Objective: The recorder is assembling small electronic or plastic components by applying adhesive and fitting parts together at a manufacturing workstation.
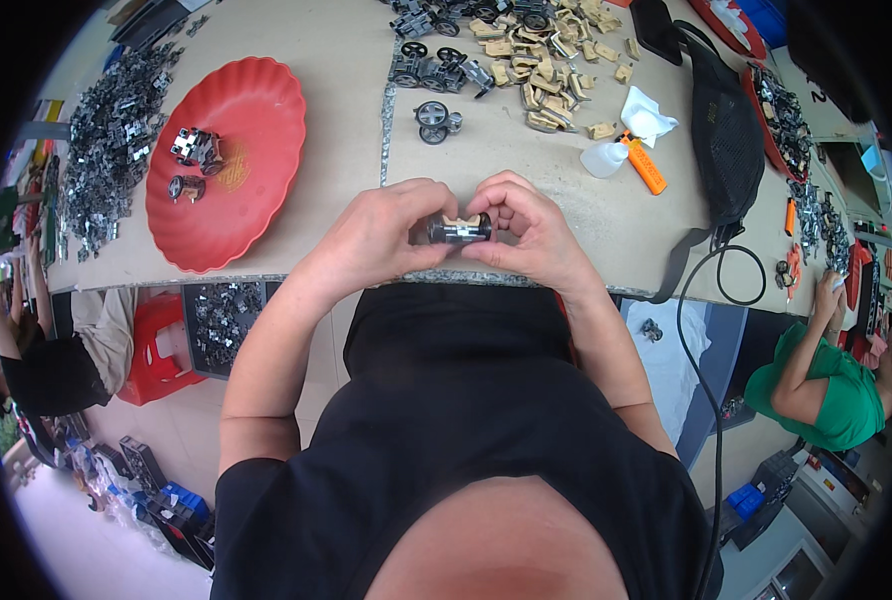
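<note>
Head view: The left hand and right hand pinch opposite ends of a small black-and-tan assembly near the front edge of the worktop; this grip probably keeps it level, its middle exposed. A wheeled unit obstructs part of the space beyond. A red dish lies left; tan parts, a white bottle and an orange tool lie right.

Black-and-tan part, gold-patterned red plate
</note>
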The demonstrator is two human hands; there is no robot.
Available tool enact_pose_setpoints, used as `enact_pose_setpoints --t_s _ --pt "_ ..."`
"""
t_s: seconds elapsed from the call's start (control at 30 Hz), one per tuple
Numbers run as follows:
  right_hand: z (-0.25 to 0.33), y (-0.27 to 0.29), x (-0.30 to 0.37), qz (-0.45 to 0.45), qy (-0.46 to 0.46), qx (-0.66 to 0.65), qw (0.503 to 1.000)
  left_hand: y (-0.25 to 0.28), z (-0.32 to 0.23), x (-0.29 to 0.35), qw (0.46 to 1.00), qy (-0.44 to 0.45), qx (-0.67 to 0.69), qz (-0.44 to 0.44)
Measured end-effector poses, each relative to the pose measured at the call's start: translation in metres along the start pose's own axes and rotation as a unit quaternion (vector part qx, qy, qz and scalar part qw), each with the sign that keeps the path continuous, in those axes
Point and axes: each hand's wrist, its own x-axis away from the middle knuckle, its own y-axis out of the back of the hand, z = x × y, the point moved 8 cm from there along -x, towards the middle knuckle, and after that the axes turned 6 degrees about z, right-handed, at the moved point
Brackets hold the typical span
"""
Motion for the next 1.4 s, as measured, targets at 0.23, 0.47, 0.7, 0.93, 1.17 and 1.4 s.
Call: enact_pose_setpoints --t_s 0.23,0.47,0.7,0.93,1.17,1.4 --pt "-0.004 -0.002 -0.001 0.037 -0.035 0.084 0.995 -0.005 0.005 -0.002 0.999 -0.002 0.050 0.018" --pt "0.003 -0.004 -0.002 -0.002 0.035 0.050 0.998 0.005 0.007 0.009 0.999 0.011 0.026 -0.041" --pt "0.022 0.044 0.042 -0.267 0.148 0.009 0.952 0.124 0.032 0.108 0.867 0.111 -0.195 -0.445" --pt "0.031 0.106 0.090 -0.485 0.168 0.093 0.853 0.091 -0.017 0.039 0.851 -0.018 -0.357 -0.385" --pt "0.029 0.118 0.062 -0.431 0.049 0.301 0.850 -0.012 -0.011 -0.105 0.964 -0.016 -0.167 -0.204" --pt "0.011 0.120 0.054 -0.381 0.032 0.246 0.891 -0.015 0.006 -0.113 0.973 -0.016 -0.150 -0.173"
